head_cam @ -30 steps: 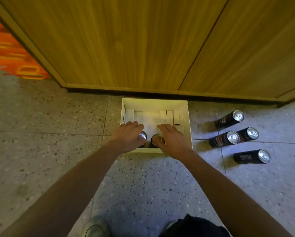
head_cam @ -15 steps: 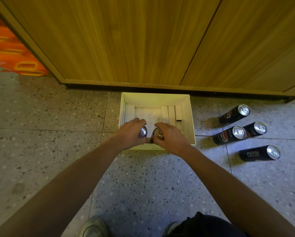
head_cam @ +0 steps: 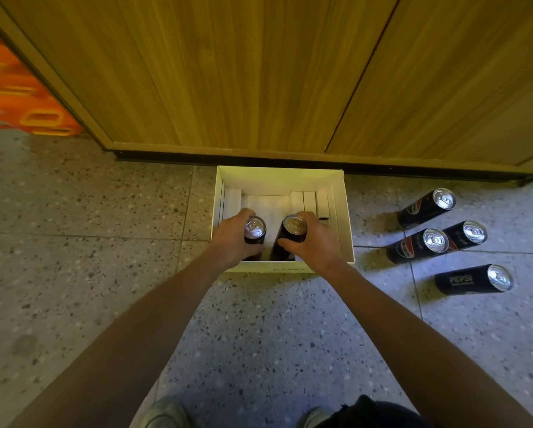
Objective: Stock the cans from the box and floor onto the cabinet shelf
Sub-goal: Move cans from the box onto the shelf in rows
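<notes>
**Two cans gripped inside the box**

Below the closed wooden cabinet doors (head_cam: 259,72), on the speckled tile floor (head_cam: 89,273), we see a white open-topped box (head_cam: 279,179) set just in front of the cabinet base. Both of our bare arms reach down into it.

Our left hand (head_cam: 231,242) is wrapped around the left can (head_cam: 254,231); thumb and fingers are closed on its dark body, and the silver top faces the camera. Our right hand (head_cam: 314,242) is closed in the same manner on the right can (head_cam: 291,234), with the thumb across its near side. Both cans stand roughly upright, near each other, at the near end of the box. We cannot tell whether their bases touch the box bottom.

White card inserts (head_cam: 308,200) line the far part of the box interior.

To the right of the box, four more dark cans rest on the floor: one far can (head_cam: 425,208), a close pair (head_cam: 419,247) (head_cam: 466,234), and a near can (head_cam: 472,279) marked PEPSI.

An orange crate (head_cam: 27,103) sits at the far left, beside the cabinet. Shoes (head_cam: 166,415) show at the lower edge.
</notes>
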`<state>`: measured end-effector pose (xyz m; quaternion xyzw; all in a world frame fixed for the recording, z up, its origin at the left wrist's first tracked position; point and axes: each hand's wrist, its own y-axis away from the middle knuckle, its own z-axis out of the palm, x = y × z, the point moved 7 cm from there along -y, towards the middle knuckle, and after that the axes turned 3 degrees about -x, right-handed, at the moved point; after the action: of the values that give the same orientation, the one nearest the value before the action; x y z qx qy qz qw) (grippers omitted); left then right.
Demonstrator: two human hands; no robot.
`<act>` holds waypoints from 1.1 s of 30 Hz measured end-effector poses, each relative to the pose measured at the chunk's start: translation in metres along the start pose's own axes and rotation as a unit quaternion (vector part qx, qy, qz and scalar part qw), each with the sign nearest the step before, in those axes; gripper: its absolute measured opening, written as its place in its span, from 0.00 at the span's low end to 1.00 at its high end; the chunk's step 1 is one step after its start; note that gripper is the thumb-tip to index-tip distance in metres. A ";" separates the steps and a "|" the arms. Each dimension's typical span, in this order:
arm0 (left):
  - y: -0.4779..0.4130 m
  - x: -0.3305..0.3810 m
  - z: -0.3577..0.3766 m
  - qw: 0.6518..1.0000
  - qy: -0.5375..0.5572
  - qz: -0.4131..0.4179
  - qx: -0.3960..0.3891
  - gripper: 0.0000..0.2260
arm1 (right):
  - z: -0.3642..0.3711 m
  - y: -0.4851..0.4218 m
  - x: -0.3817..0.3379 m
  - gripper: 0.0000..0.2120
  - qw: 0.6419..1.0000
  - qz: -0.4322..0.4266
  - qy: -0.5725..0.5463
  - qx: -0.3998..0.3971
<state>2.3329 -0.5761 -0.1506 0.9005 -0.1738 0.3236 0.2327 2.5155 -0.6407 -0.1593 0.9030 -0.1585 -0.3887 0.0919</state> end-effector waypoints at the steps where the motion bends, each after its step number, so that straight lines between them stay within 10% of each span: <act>1: 0.000 -0.002 0.000 1.000 0.009 -0.006 0.001 0.29 | -0.001 -0.001 0.002 0.31 1.000 0.009 -0.011 -0.001; 12: 0.028 0.084 -0.117 0.994 0.099 -0.012 0.047 0.31 | -0.107 0.024 -0.105 0.26 0.995 -0.003 -0.076 0.063; 33: 0.207 0.560 -0.740 0.981 0.103 0.103 0.131 0.28 | -0.622 0.167 -0.682 0.29 0.978 -0.130 -0.041 0.161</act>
<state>2.2742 -0.4459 0.7894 0.8624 -0.1967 0.4568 0.0945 2.4924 -0.5256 0.7712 0.9023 -0.1040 -0.4030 -0.1124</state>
